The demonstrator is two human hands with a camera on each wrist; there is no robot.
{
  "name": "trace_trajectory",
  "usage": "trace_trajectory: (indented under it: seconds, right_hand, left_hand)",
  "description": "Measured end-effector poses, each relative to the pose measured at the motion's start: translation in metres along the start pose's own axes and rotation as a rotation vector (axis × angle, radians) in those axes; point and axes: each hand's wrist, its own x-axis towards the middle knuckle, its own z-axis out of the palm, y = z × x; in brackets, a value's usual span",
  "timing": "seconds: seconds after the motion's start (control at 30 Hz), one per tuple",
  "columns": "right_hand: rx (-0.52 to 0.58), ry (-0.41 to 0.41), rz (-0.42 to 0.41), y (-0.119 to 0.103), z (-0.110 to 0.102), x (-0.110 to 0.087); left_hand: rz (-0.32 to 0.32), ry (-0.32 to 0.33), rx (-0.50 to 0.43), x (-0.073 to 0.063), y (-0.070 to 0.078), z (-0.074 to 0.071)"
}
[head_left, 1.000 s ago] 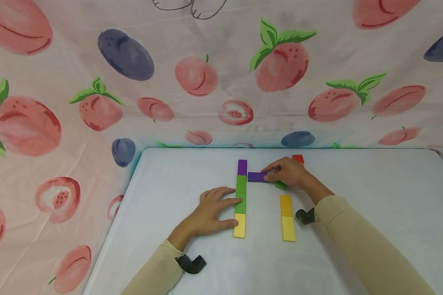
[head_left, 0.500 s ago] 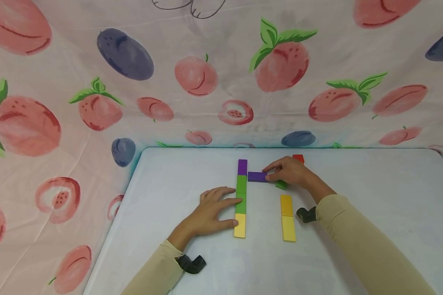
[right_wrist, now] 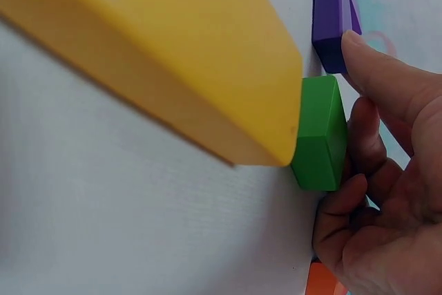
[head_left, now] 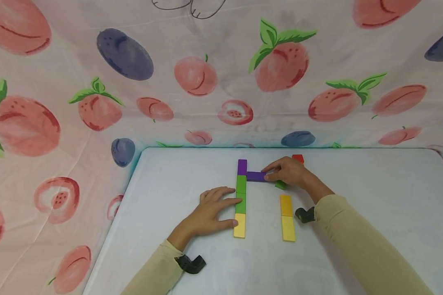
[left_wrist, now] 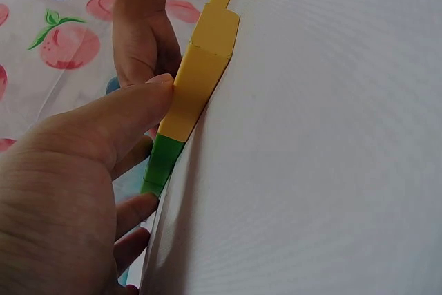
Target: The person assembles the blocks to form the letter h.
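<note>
a pale pink cloth [head_left: 162,53] rises behind and to the left of a white tabletop [head_left: 384,192] with rounded back corners. the cloth is printed with reddish fruits [head_left: 282,67], dark blue ovals [head_left: 126,54] and green leaves [head_left: 297,37]; a black line drawing [head_left: 190,5] is cut off at the top. the light is soft, bluish along the back edge. the cloth probably turns a corner at left, though the fold is hard to make out.

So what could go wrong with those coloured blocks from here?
Pushing the sideways purple block too hard might knock the four-block column crooked, though the left hand rests against it. The right hand has its other fingers close to the slanted green block, so lifting away could nudge it.
</note>
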Motion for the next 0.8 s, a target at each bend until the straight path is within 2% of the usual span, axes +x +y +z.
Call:
trace_trajectory:
  seconds: [0.8]
  right_hand:
    - [-0.02,0.005,0.025,-0.0019,0.0011,-0.0009]
  left_hand:
    - [0.005,0.011,-0.007,0.0004,-0.0008,0.0007]
